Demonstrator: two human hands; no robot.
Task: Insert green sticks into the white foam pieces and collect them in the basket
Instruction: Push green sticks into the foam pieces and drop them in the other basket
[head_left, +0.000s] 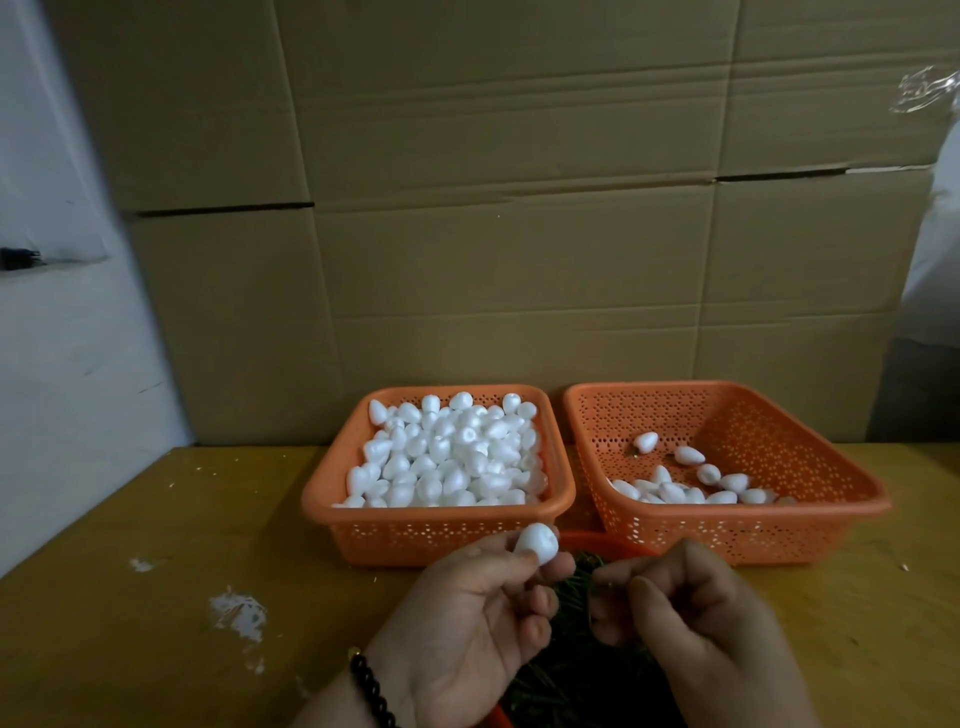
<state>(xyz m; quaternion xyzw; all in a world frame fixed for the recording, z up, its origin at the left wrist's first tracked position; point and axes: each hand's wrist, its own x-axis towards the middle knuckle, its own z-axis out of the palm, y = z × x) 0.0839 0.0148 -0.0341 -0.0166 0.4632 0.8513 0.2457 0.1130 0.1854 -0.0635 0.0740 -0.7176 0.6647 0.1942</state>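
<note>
Holding one white foam piece (536, 543) up at lower centre of the frame, the left hand (467, 618) pinches it between thumb and fingertips, presumably so a stick can be pushed into it. The right hand (691, 623), just beside it, has fingers curled with thumb and forefinger drawn together as though nipping a green stick; the stick itself is too small and dark to make out, so cannot tell if anything is actually held.

Beneath both hands, at bottom centre, sits a red-rimmed container (608, 540) of green sticks (571, 675), kept close, likely for short reaches. Stick count not possible; a dense dark heap.

Two orange baskets stand side by side at mid-frame on the yellow worktop (156, 545), against a cardboard wall (467, 208). Left basket (441, 535): heaped with plain foam pieces, far too many to count, evidently the supply. Right basket (753, 530): a sparse scatter along its near wall, roughly fifteen to twenty, likely the finished lot; sticks in them not discernible.

Task looks early, judging by the two piles.

White crumbs (239, 616) lie on the worktop at lower left. Dark bead bracelet (371, 686) on the left wrist.
</note>
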